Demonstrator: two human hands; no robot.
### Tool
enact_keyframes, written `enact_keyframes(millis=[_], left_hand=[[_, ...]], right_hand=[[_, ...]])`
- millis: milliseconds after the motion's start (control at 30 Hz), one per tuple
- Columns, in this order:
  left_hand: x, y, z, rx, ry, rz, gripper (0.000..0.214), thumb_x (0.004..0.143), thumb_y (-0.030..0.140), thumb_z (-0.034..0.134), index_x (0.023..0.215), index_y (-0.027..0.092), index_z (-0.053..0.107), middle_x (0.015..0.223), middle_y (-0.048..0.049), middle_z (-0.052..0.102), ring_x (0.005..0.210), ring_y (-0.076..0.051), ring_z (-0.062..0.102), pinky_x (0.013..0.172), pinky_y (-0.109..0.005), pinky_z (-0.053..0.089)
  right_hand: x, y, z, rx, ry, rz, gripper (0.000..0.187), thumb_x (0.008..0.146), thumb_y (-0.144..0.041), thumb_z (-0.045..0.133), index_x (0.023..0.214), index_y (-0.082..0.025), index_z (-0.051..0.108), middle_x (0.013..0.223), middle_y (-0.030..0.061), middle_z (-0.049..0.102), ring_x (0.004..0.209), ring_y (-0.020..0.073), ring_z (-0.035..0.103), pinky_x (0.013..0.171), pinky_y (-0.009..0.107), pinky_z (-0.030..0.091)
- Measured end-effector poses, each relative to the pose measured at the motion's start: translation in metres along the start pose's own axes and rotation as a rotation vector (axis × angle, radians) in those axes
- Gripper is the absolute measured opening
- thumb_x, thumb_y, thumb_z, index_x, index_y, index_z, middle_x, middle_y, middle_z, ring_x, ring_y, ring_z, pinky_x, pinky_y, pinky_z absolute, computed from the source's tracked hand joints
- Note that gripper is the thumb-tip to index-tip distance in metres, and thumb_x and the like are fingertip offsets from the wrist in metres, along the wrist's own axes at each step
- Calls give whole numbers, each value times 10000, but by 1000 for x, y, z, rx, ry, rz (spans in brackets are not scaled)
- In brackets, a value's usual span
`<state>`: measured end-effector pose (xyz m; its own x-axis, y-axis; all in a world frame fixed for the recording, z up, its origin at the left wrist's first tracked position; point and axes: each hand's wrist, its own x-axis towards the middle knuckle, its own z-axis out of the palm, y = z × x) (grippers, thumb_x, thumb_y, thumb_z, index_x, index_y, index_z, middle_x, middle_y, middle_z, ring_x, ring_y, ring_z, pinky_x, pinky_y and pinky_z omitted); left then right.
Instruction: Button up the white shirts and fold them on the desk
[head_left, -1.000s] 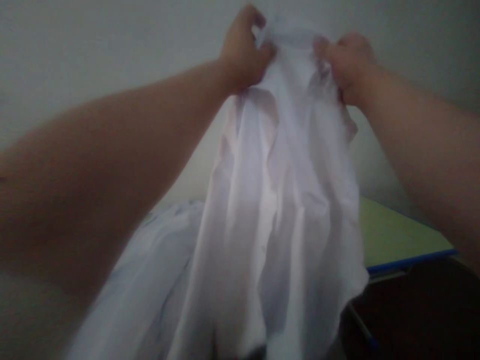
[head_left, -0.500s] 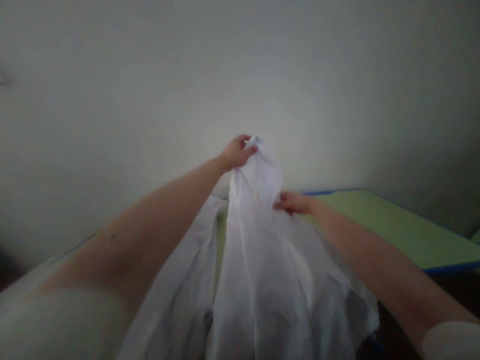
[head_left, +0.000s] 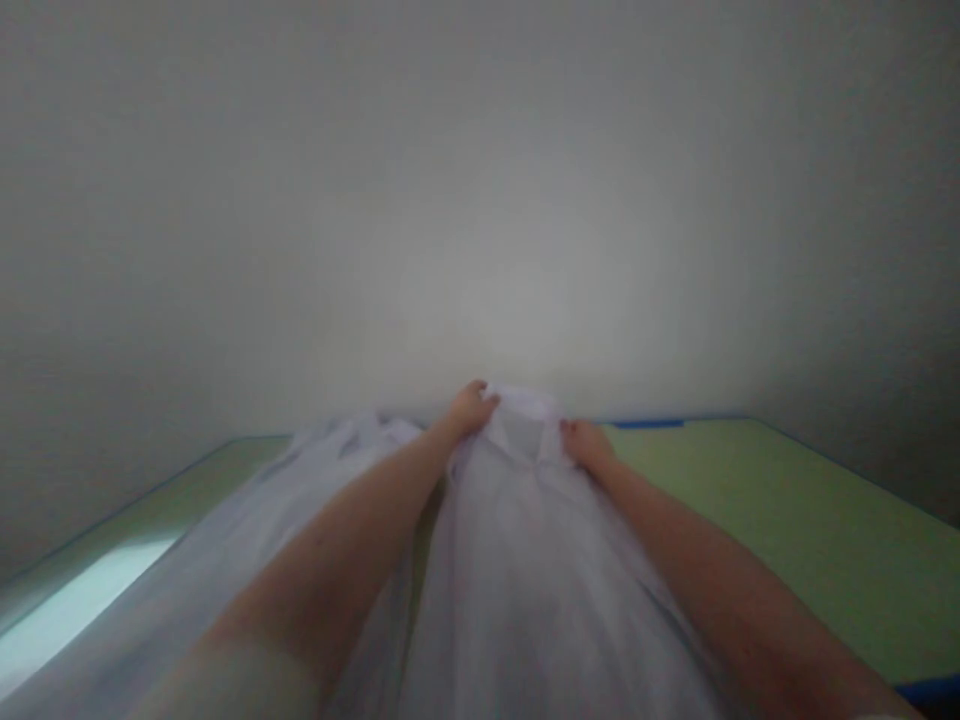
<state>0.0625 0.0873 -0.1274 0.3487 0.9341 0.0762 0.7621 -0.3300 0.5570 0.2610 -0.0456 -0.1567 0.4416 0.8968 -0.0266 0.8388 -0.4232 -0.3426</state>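
Here's your shirt (head_left: 517,570), stretched over the middle of the table (head_left: 750,490), its collar (head_left: 527,402) up by the table's far edge! Your left hand (head_left: 472,407) is clamped on one side of that collar, your right hand (head_left: 589,444) pinches the other, a gap between them. Another white cloth (head_left: 232,555) covers part of the table's left half; the wall (head_left: 480,200) rises behind the table.
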Motion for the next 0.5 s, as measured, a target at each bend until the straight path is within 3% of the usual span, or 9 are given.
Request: enact_keyframes(millis=[100,167,367,500], left_hand=[[6,-17,26,26,-36,-4,438,807,426,542,1165,173,542,1116,-122,627,1015,-207,594,835,-261,436],[12,-25,35,47,-49,2,412,795,411,558,1131,173,569,1116,-118,631,1036,-213,586,843,-262,432],[47,-24,26,86,-5,35,447,814,444,492,1181,193,537,1192,-110,595,1095,-219,554,860,-264,423],[48,-27,32,126,-18,32,431,812,435,486,1166,197,548,1189,-119,595,1093,-226,557,863,-276,427]], right_hand=[[12,12,17,-71,15,71,558,925,-453,242,1020,-111,672,984,204,658,960,257,620,801,338,453],[25,16,15,-107,28,96,560,909,-474,270,997,-106,684,991,215,652,967,279,616,808,367,451],[76,8,-20,-154,113,73,600,889,-533,270,1070,-113,658,1091,227,611,1054,313,568,847,412,425],[78,8,-8,-159,102,57,584,899,-516,268,1054,-110,657,1068,220,621,1043,291,576,849,384,426]])
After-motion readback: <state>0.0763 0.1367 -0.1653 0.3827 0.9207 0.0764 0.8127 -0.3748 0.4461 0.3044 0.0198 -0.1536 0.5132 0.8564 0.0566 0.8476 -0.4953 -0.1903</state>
